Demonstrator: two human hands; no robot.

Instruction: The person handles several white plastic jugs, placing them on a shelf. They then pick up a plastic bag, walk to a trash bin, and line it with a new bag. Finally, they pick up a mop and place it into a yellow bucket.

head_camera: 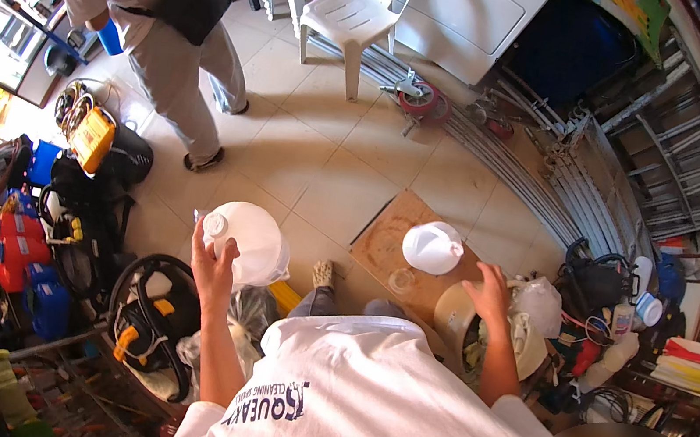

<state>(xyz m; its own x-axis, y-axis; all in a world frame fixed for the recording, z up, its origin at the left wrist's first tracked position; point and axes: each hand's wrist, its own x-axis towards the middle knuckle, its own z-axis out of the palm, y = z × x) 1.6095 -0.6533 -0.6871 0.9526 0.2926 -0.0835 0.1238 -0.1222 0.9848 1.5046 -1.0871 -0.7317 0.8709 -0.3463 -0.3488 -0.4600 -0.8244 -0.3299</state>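
Note:
My left hand (214, 270) grips a translucent white plastic jug (253, 245) near its capped neck, at the left of my body. To the right, my right hand (491, 295) hangs with its fingers apart and holds nothing. Just beyond those fingers a second white plastic jug (429, 247) stands on a brown board (382, 226) on the floor, with a gap between hand and jug. A small clear round container (402, 281) is on the same board. Below my right hand is a beige bucket (452, 308) with things inside.
A person (166, 55) holding a blue object stands at the upper left. A white plastic chair (354, 13) and metal poles (496, 165) lie ahead. Vacuum-like equipment with a black hose (121, 294) sits at the left. Bags and bottles (623, 317) crowd the right.

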